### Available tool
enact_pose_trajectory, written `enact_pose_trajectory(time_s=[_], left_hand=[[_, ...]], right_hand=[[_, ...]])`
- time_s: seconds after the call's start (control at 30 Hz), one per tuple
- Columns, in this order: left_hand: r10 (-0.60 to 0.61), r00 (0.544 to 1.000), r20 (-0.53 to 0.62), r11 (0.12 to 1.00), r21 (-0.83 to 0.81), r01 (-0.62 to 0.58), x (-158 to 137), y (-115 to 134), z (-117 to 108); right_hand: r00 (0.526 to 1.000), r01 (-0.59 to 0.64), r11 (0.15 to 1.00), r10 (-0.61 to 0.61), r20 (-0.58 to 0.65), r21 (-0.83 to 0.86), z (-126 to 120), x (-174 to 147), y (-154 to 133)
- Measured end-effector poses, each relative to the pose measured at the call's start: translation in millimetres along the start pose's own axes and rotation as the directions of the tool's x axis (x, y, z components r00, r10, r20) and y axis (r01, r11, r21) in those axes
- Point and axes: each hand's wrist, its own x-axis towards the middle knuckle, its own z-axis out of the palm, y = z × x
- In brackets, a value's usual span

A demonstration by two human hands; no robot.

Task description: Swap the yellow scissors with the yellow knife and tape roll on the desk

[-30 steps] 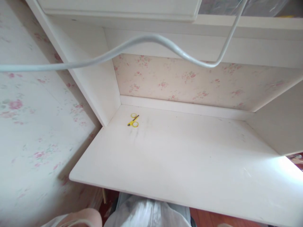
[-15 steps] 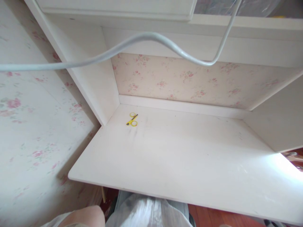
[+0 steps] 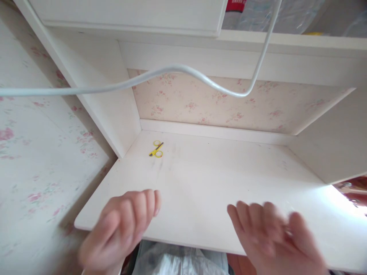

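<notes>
My left hand (image 3: 123, 225) is raised over the front left of the white desk (image 3: 197, 183), palm up, with its fingers curled in. My right hand (image 3: 272, 233) is held the same way over the front right, thumb out to the side. Both are slightly blurred, and nothing shows in either. At the back left of the desktop lies a slim yellow and dark tool (image 3: 156, 149), like a utility knife. A yellow ring (image 3: 156, 143) is beside its far side and another yellow ring (image 3: 159, 154) beside its near side. Both hands are apart from them.
A pale cable (image 3: 177, 68) crosses the upper view close to the camera. Above the desk hangs a white cabinet (image 3: 132, 15), with plastic-wrapped items (image 3: 263, 15) on a shelf at its right. Side panels close off both ends. Flowered wallpaper (image 3: 37, 172) covers the left wall.
Both hands have come up into view from below, over the desk's front edge. My view has shifted a little, so the desk and shelf sit slightly lower and further left.
</notes>
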Motion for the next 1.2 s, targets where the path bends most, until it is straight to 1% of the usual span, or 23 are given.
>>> enact_pose_trajectory(time_s=[0.03, 0.07, 0.1, 0.13, 0.17, 0.2, 0.27, 0.33, 0.37, 0.47, 0.6, 0.7, 0.77, 0.83, 0.93, 1.2], left_hand=[[-0.012, 1.0, 0.003, 1.0, 0.004, 0.012, 16, -11, 10], [-0.049, 0.998, 0.03, 0.998, 0.038, 0.048, 30, -24, 19], [-0.1, 0.993, 0.065, 0.987, 0.135, 0.09, 42, -38, 29], [-0.143, 0.985, 0.102, 0.96, 0.255, 0.113, 51, -52, 37], [-0.157, 0.979, 0.127, 0.92, 0.379, 0.098, 57, -67, 44], [-0.145, 0.976, 0.16, 0.869, 0.492, 0.048, 61, -81, 50], [-0.071, 0.966, 0.247, 0.763, 0.638, -0.107, 62, -107, 59], [-0.017, 0.944, 0.331, 0.674, 0.701, -0.233, 59, -128, 65], [-0.006, 0.934, 0.358, 0.639, 0.719, -0.272, 58, -137, 68], [-0.029, 0.92, 0.39, 0.564, 0.767, -0.307, 54, -155, 73], [-0.079, 0.918, 0.388, 0.473, 0.825, -0.308, 50, -166, 79], [-0.083, 0.917, 0.391, 0.435, 0.842, -0.32, 49, -168, 80], [-0.081, 0.913, 0.399, 0.429, 0.841, -0.329, 48, -168, 79], [-0.076, 0.911, 0.405, 0.432, 0.837, -0.336, 47, -167, 78], [-0.063, 0.91, 0.409, 0.441, 0.829, -0.342, 47, -167, 77], [-0.046, 0.915, 0.401, 0.445, 0.828, -0.34, 47, -168, 76]], right_hand=[[0.997, -0.06, 0.99, 0.053, 0.054, 0.127, 14, 16, -3], [0.989, -0.124, 0.967, 0.101, 0.11, 0.224, 27, 30, -4], [0.981, -0.17, 0.95, 0.137, 0.138, 0.262, 40, 42, -1], [0.974, -0.193, 0.952, 0.157, 0.163, 0.237, 51, 52, 4], [0.974, -0.191, 0.968, 0.166, 0.154, 0.161, 61, 58, 13], [0.98, -0.168, 0.984, 0.159, 0.123, 0.06, 70, 62, 24], [0.992, -0.09, 0.985, 0.102, 0.078, -0.15, 83, 64, 49], [0.995, 0.002, 0.955, 0.026, 0.092, -0.298, 94, 61, 72], [0.993, 0.043, 0.938, -0.003, 0.115, -0.345, 99, 59, 82], [0.979, 0.14, 0.887, -0.057, 0.196, -0.44, 110, 53, 97], [0.963, 0.18, 0.834, -0.041, 0.267, -0.522, 116, 52, 97], [0.954, 0.183, 0.796, -0.001, 0.3, -0.577, 117, 54, 95], [0.951, 0.179, 0.785, 0.017, 0.309, -0.593, 117, 55, 95], [0.952, 0.172, 0.793, 0.02, 0.306, -0.584, 117, 55, 95], [0.953, 0.172, 0.808, 0.008, 0.303, -0.563, 116, 54, 95], [0.96, 0.17, 0.804, -0.005, 0.279, -0.57, 115, 52, 94]])
